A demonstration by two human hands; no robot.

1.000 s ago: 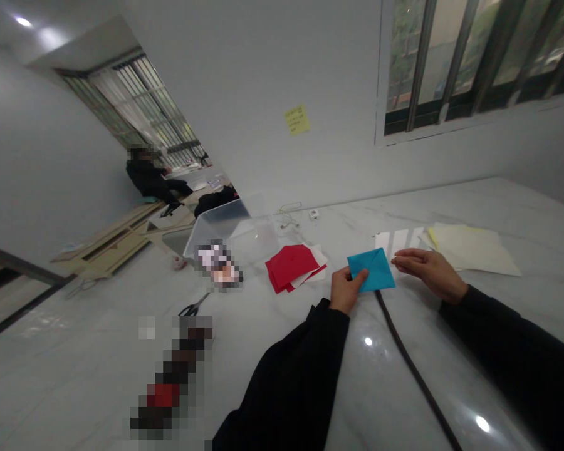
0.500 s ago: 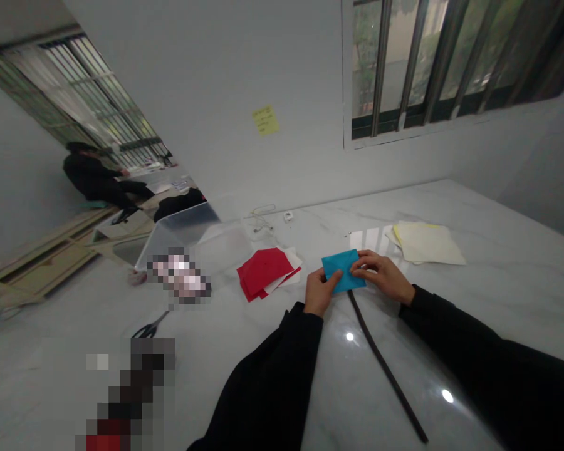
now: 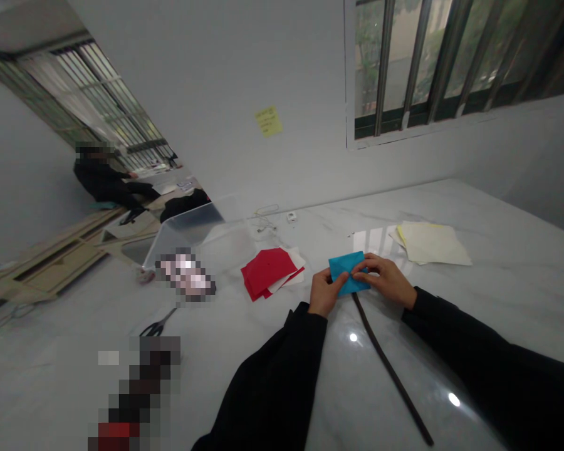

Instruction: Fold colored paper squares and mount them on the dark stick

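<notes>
Both hands hold a small square of folded blue paper [image 3: 346,265] above the marble-patterned table. My left hand [image 3: 324,291] pinches its left edge, thumb lying on the front face. On the other side, my right hand [image 3: 385,277] grips the right edge with thumb and fingertips pressed against the paper. The fingers behind the paper are hidden. A dark, thin strip or cord [image 3: 390,369] runs from beneath the paper toward the table's near edge. Left of the hands lies a stack of red paper pieces [image 3: 270,269] with white sheets under it.
Pale yellow sheets [image 3: 435,243] lie at the right back. Scissors [image 3: 157,326] and a blurred-out pink object [image 3: 185,275] are at left, by a clear plastic bin [image 3: 192,222]. A thin cable [image 3: 266,219] and small white plug [image 3: 291,217] sit near the wall. A person [image 3: 106,178] sits far left.
The view has shifted slightly, so everything appears a little farther right. Both hands keep their hold on the blue paper, with hardly any change in the fingers.
</notes>
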